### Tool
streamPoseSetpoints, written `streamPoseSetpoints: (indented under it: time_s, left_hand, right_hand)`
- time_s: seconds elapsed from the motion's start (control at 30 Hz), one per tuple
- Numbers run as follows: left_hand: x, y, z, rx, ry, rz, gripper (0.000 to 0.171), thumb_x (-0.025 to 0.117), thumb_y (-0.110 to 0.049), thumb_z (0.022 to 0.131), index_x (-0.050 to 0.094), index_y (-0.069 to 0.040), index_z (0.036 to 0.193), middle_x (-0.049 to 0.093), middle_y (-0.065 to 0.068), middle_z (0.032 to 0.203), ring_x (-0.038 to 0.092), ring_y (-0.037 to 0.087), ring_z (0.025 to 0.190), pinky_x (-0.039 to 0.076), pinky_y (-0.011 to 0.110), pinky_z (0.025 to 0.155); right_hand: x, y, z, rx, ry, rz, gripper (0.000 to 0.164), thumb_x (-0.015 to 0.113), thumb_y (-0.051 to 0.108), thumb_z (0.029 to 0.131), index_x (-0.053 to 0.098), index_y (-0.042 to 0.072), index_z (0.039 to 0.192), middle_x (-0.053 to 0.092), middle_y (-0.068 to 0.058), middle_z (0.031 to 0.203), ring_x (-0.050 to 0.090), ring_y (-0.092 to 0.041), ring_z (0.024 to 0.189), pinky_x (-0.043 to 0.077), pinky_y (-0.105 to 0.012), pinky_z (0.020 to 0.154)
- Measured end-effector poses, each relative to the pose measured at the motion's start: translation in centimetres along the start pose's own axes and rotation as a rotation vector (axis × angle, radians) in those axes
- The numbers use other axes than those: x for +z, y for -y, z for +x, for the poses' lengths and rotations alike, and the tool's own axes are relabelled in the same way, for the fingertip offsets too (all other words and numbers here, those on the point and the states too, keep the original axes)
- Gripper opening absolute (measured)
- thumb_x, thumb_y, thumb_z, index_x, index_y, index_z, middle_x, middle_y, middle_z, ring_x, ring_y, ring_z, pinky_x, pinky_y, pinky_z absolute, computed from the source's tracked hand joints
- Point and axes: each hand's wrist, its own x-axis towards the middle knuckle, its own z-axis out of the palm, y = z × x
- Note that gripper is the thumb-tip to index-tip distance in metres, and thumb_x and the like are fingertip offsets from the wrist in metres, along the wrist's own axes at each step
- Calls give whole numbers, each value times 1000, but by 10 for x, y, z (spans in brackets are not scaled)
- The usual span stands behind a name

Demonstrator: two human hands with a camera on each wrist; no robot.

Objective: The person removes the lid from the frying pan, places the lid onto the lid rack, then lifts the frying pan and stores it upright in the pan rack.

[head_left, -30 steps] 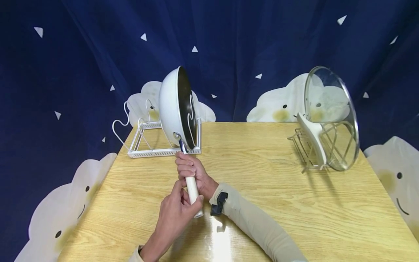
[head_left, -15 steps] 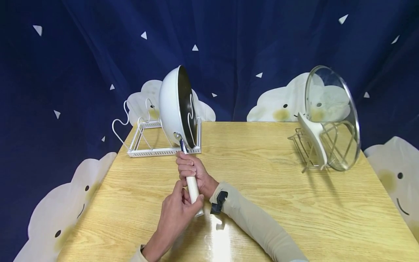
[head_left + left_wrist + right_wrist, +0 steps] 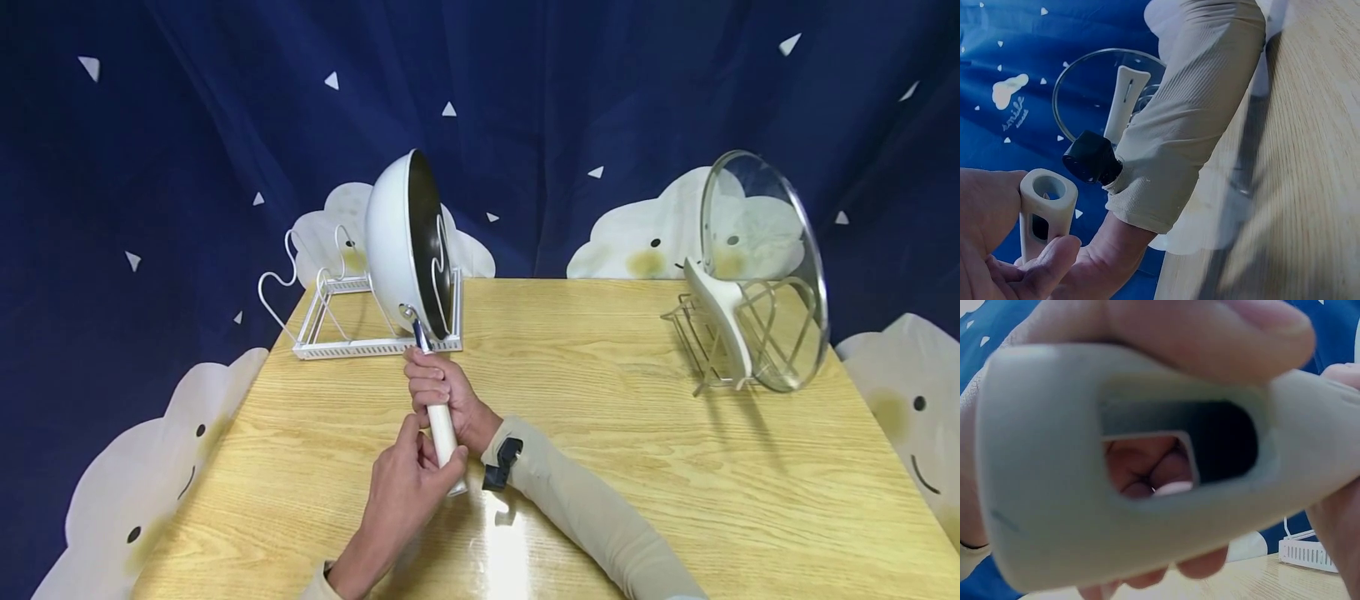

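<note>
A white wok (image 3: 386, 242) with a dark inside stands on its edge in a white wire rack (image 3: 352, 348), its handle pointing toward me. My right hand (image 3: 453, 396) grips the pale handle (image 3: 442, 433) just below its metal neck. Further down, near the handle's end, my left hand (image 3: 405, 487) pinches it between thumb and fingers. A rounded hanging slot shows in the handle's end (image 3: 1041, 456) in the right wrist view, with left-hand fingers above and below. The left wrist view shows the same handle end (image 3: 1067, 215) between the hands.
To the right, a glass lid (image 3: 757, 225) with a long white grip (image 3: 722, 312) stands upright in a metal wire stand (image 3: 697, 346). The wooden table (image 3: 570, 358) ends at a dark blue curtain (image 3: 525, 108) with clouds. A black wrist camera (image 3: 502, 465) sits on the right sleeve.
</note>
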Motion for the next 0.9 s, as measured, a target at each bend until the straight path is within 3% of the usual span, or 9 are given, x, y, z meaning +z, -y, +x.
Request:
streamPoseSetpoints:
  time_s: [0.6,0.9]
  left_hand:
    - [2,6,-1,-25,22,-15,31,79,-27,82,53,-15,93,54,-12,66,49,1,55,42,22,49]
    - [4,10,-3,-17,31,-33,33,79,-28,84,53,-14,98,54,-12,67,49,0,56,42,22,50]
  right_hand:
    - [-5,1,0,2,-22,-66,21,55,11,104,47,13,85,38,8,58,39,-1,43,36,-14,39]
    - [-8,1,0,-11,-33,-95,21,50,13,107,47,13,87,42,8,58,41,-1,43,36,-13,39]
